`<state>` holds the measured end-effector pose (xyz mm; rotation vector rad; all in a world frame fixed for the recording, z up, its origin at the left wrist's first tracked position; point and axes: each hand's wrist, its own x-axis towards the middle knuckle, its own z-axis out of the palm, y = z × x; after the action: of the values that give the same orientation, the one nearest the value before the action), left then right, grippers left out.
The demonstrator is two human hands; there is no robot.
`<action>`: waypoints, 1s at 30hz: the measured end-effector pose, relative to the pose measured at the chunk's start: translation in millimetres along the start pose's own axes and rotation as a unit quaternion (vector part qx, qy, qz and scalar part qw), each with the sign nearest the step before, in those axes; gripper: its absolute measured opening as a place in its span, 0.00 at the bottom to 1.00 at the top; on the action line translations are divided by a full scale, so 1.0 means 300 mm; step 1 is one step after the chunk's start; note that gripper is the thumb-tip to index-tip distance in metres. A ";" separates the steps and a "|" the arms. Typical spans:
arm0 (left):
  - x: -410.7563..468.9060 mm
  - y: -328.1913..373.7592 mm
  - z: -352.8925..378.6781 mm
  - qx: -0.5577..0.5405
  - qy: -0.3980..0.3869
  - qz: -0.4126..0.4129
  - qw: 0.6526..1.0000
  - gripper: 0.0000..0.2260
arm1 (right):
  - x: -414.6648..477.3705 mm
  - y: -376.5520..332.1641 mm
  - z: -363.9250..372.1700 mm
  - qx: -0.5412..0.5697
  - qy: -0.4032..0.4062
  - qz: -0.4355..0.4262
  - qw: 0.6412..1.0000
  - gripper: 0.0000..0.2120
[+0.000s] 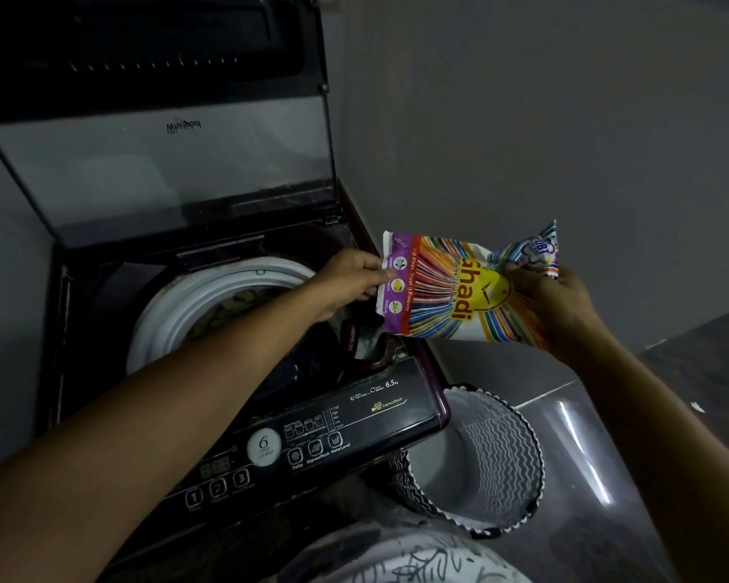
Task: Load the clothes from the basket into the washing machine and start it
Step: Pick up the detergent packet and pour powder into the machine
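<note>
Left hand (pixel 350 276) and right hand (pixel 554 307) pinch a rainbow-striped detergent packet (pixel 451 288) at three o'clock, over the washing machine (pixel 354 418) rim — lid (pixel 165 170) upright. Clothes (pixel 245 298), apparently, lie dim in the drum; basket (pixel 501 448) at five o'clock, just beside.

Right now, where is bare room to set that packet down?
Looks bare: the dark deck left of the drum, and the floor right of the basket, whose inside looks empty. Crowded: clothes sit in the drum, buttons cover the panel, and the left hand and right hand hold the packet right of the drum.
</note>
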<state>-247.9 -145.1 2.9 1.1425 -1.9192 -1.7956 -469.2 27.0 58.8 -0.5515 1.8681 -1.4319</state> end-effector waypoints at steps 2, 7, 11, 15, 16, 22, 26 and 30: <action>0.001 -0.008 0.000 -0.002 0.001 -0.003 1.000 0.10 | -0.001 0.002 0.001 -0.004 -0.002 0.005 1.000 0.11; -0.004 0.012 -0.002 0.001 0.007 0.002 1.000 0.09 | -0.009 -0.012 0.010 0.006 0.004 -0.005 1.000 0.06; -0.006 0.040 -0.010 0.006 0.007 0.011 1.000 0.11 | -0.005 -0.018 0.007 0.006 0.006 -0.007 1.000 0.08; -0.009 0.049 -0.011 0.011 0.009 0.014 1.000 0.11 | -0.003 -0.016 0.004 0.010 0.006 -0.005 1.000 0.09; -0.010 0.047 -0.008 0.011 0.008 0.014 1.000 0.11 | -0.001 -0.015 0.001 0.009 0.008 -0.004 1.000 0.10; -0.020 0.019 0.006 0.004 0.005 0.005 1.000 0.11 | -0.011 -0.011 -0.003 0.001 0.008 -0.002 1.000 0.08; -0.023 0.032 0.006 0.004 0.006 0.010 1.000 0.10 | -0.023 -0.013 -0.003 -0.001 0.006 -0.004 1.000 0.06; -0.021 0.070 0.006 0.008 0.001 0.025 1.000 0.09 | -0.028 -0.025 -0.005 0.009 0.021 -0.008 1.000 0.04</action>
<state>-252.4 -141.1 24.1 1.0914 -1.9452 -1.7555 -465.5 31.6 68.5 -0.5325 1.8852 -1.4807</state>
